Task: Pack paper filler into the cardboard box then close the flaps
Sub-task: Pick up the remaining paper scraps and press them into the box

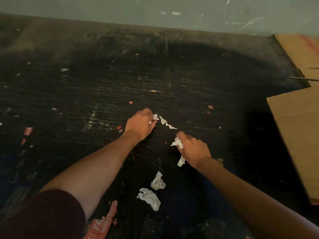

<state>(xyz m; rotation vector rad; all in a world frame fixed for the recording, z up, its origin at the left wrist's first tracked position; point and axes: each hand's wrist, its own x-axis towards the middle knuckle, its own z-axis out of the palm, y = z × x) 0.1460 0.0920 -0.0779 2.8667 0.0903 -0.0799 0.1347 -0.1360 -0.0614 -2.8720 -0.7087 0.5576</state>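
Observation:
My left hand (140, 124) rests on the black table, its fingers pinched on a small white paper scrap (155, 116). A thin torn paper strip (167, 123) lies just right of it. Closer to me, my right hand (193, 149) is closed around a crumpled wad of white paper (178, 143), with a tail of paper hanging below the palm. Two more crumpled paper pieces (157, 182) (150, 198) lie on the table between my forearms. The cardboard box (298, 135) sits at the right edge, only partly in view, with a flap (300, 50) spread out behind it.
The black tabletop (103, 87) is scratched and dotted with small red and white bits. Red tape pieces lie at the left (28, 131) and at the near edge (103, 223). A grey-green wall (138, 9) runs along the far side.

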